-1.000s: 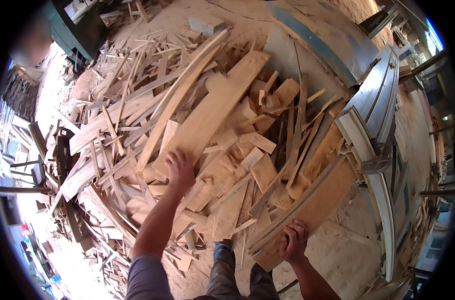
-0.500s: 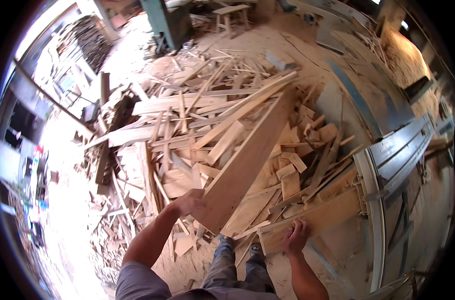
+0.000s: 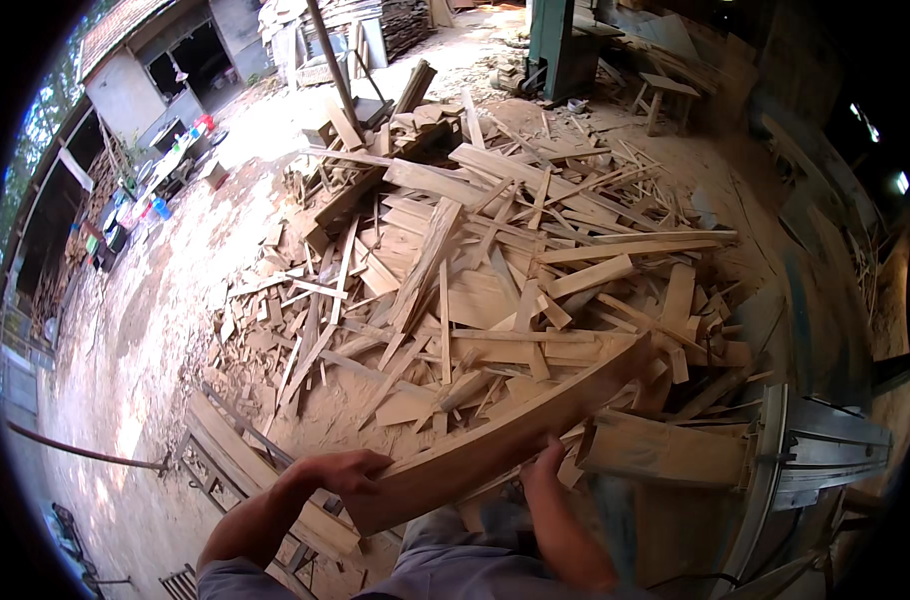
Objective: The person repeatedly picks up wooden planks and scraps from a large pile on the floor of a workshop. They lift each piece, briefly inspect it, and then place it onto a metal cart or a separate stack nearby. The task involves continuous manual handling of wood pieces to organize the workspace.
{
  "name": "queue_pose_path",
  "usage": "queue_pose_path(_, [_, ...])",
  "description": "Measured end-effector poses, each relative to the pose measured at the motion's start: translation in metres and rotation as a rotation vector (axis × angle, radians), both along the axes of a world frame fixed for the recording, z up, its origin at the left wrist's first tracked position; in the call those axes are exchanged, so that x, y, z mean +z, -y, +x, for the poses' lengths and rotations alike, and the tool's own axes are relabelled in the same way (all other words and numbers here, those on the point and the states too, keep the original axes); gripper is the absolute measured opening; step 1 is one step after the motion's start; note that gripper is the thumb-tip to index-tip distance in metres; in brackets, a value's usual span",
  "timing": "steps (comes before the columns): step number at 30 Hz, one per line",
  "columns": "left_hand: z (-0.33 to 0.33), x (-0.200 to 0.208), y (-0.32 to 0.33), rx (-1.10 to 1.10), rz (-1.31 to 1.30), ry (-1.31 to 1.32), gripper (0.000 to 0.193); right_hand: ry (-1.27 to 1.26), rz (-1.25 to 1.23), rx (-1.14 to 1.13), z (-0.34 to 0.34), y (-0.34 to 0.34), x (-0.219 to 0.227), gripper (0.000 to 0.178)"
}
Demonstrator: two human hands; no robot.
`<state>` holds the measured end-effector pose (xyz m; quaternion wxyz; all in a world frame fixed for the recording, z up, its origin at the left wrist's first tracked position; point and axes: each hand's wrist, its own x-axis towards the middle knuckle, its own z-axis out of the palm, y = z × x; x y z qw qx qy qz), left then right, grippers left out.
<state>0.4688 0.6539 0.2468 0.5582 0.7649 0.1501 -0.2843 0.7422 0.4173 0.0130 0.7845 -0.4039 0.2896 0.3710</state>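
Observation:
A long, thick wooden board (image 3: 505, 432) slants across in front of me, its far end raised toward the right. My left hand (image 3: 347, 471) is closed around its near left end. My right hand (image 3: 544, 464) grips the board's near side around the middle; part of its fingers is hidden behind the wood. Just right of that hand lies another wide plank (image 3: 665, 452), beside the metal machine table. Beyond the held board spreads a large heap of offcuts (image 3: 485, 290).
Close on my left, a metal rack (image 3: 200, 462) carries long boards (image 3: 265, 475). A metal machine table (image 3: 835, 450) with rails stands at the right. Farther off are a green post (image 3: 550, 50) and a small wooden stool (image 3: 665, 95). Wood scraps litter the floor.
My view has turned left. The board in my left hand has swung lower and more crosswise. My right hand has left the plank at the right and taken hold of this board.

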Motion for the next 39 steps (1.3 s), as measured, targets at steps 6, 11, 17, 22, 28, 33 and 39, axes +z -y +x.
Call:
queue_pose_path(6, [-0.154, 0.014, 0.033, 0.155, 0.266, -0.075, 0.042, -0.222, 0.163, 0.323, -0.128, -0.009, -0.008, 0.065])
queue_pose_path(11, [-0.309, -0.025, 0.058, 0.451, 0.432, -0.368, 0.044, -0.293, 0.027, 0.637, -0.210, -0.054, 0.007, 0.069])
queue_pose_path(17, [-0.434, -0.098, 0.198, 1.023, 0.325, -0.474, 0.044, -0.105, -0.145, 0.800, -0.326, -0.158, 0.004, 0.059])
queue_pose_path(22, [-0.453, -0.139, 0.256, 1.529, 0.078, -0.417, 0.050, 0.072, -0.043, 1.115, -0.433, -0.256, 0.029, 0.054])
queue_pose_path(28, [-0.505, -0.200, 0.266, 1.780, 0.023, -0.458, 0.065, 0.529, -0.006, 1.772, -0.528, -0.308, 0.032, 0.059])
queue_pose_path(33, [-0.578, -0.247, 0.266, 2.001, 0.393, -0.913, 0.073, 0.967, -0.104, 1.914, -0.491, -0.274, 0.032, 0.064])
queue_pose_path(39, [-0.520, -0.248, 0.102, 1.584, 0.563, -0.743, 0.072, 1.193, -0.418, 1.579, -0.230, -0.209, 0.003, 0.040])
